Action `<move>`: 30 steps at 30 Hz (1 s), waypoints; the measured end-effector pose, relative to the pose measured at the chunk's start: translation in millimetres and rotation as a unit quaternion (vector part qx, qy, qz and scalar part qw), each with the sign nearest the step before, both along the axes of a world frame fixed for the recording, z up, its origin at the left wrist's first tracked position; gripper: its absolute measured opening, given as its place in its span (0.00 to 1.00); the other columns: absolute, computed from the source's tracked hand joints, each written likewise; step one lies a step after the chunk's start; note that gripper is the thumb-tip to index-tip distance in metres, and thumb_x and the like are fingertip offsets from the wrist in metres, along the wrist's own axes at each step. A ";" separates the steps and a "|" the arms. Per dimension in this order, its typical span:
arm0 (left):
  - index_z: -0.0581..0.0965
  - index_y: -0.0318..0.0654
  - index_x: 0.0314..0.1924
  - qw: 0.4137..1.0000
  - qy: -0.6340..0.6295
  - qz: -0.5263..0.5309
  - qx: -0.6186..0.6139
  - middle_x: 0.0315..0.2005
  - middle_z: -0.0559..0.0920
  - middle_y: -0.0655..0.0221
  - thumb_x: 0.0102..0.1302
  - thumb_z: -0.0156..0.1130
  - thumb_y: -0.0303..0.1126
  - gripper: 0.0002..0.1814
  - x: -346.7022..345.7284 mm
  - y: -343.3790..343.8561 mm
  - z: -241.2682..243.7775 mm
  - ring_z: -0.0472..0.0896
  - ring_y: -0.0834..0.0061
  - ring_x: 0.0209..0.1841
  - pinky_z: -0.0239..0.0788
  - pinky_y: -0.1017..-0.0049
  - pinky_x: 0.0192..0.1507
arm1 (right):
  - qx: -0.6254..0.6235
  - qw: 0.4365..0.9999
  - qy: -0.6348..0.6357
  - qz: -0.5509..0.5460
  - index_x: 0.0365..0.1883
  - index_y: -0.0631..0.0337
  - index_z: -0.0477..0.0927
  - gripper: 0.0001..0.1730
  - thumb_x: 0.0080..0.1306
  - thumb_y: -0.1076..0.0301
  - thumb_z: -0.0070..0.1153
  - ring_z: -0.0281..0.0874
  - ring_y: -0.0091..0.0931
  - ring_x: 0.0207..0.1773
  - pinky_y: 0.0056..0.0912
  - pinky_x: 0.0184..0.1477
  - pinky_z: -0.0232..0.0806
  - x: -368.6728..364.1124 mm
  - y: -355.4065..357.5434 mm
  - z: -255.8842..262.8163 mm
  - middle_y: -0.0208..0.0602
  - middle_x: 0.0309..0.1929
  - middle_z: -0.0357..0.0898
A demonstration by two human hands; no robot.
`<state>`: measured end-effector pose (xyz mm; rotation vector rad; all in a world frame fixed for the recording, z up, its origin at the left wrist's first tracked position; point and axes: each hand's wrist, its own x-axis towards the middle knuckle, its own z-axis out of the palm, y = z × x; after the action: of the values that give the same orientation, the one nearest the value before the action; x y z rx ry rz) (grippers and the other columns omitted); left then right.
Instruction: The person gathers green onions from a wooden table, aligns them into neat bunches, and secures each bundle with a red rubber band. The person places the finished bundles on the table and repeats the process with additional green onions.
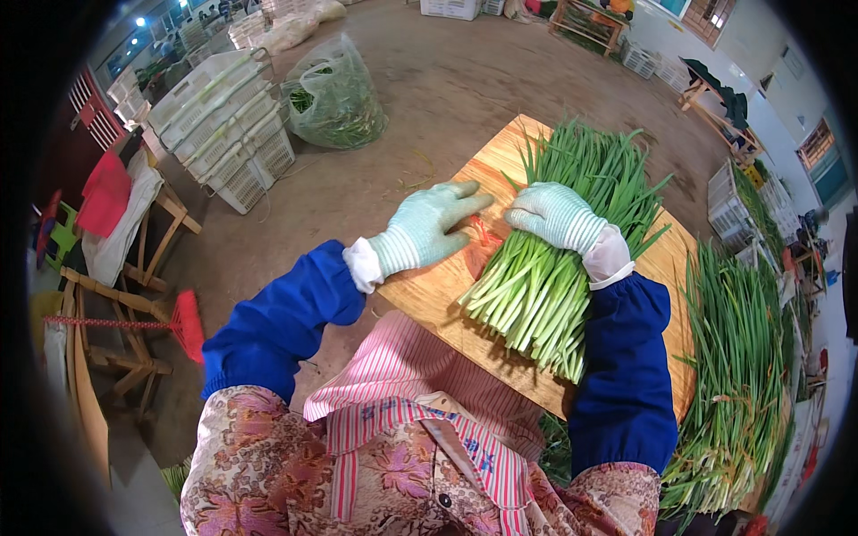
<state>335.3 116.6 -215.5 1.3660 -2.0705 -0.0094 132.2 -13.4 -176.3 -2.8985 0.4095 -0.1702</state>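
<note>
A thick bunch of chive-like greens (529,301) lies across a varnished wooden board (422,288). Its pale stem ends point towards me and its dark green leaves spread over the far side. My right hand (560,214), in a pale green knit glove, lies over the bunch with its fingers curled over the left edge; the fingertips are partly hidden. Beside it, my left hand (432,224), gloved alike, hovers over or rests on the board, fingers apart and nothing in them. Red ties or strips (484,231) lie on the board between the left fingers and the bunch.
More long greens (727,402) are heaped at the right, close to the board. White plastic crates (224,127) are stacked at the left, next to a clear bag of greens (338,100). A red broom (186,325) and wooden stools (137,365) stand at the left.
</note>
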 end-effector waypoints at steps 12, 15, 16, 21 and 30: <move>0.80 0.36 0.43 0.950 0.264 -0.091 0.138 0.40 0.82 0.64 0.57 0.62 0.28 0.13 3.7 -18.7 -13.2 0.79 0.72 0.41 0.70 0.74 0.46 | 0.003 1.000 -0.007 -0.007 0.31 0.59 0.81 0.19 0.65 0.53 0.46 0.75 0.40 0.37 0.41 0.42 0.67 -1.2 -0.6 -0.6 0.41 0.31 0.78; 0.79 0.32 0.43 0.893 0.386 -0.063 0.223 0.36 0.82 0.66 0.59 0.61 0.27 0.12 -4.5 -12.0 -6.2 0.78 0.78 0.37 0.70 0.79 0.41 | 0.005 1.000 -0.017 -0.008 0.31 0.59 0.81 0.19 0.65 0.53 0.46 0.75 0.40 0.37 0.41 0.42 0.67 -2.3 -0.8 -1.5 0.41 0.31 0.78; 0.79 0.30 0.43 0.880 0.410 -0.044 0.238 0.35 0.82 0.67 0.60 0.61 0.27 0.12 -8.2 -11.1 -3.8 0.78 0.80 0.35 0.71 0.80 0.39 | 0.006 1.000 -0.020 -0.008 0.31 0.59 0.81 0.19 0.65 0.53 0.46 0.75 0.40 0.37 0.41 0.42 0.67 -2.7 -1.0 -1.6 0.41 0.31 0.78; 0.78 0.29 0.41 0.773 0.553 -0.058 0.307 0.26 0.81 0.66 0.61 0.57 0.26 0.10 -22.4 -13.8 2.8 0.76 0.82 0.26 0.69 0.83 0.29 | 0.009 1.000 -0.021 0.005 0.32 0.61 0.80 0.16 0.63 0.57 0.49 0.74 0.40 0.37 0.39 0.41 0.67 -2.8 -1.6 -1.7 0.42 0.31 0.76; 0.72 0.31 0.44 0.659 0.653 -0.123 0.352 0.30 0.80 0.63 0.63 0.54 0.25 0.10 -28.8 -17.3 7.0 0.78 0.78 0.26 0.71 0.83 0.28 | 0.081 0.995 -0.025 -0.061 0.43 0.63 0.75 0.14 0.62 0.64 0.51 0.78 0.38 0.40 0.35 0.42 0.70 -3.6 1.4 5.4 0.45 0.36 0.79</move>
<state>306.5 99.3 -208.4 0.8493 -0.8799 -1.5655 128.7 -12.0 -170.9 -2.7051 0.5648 -0.2160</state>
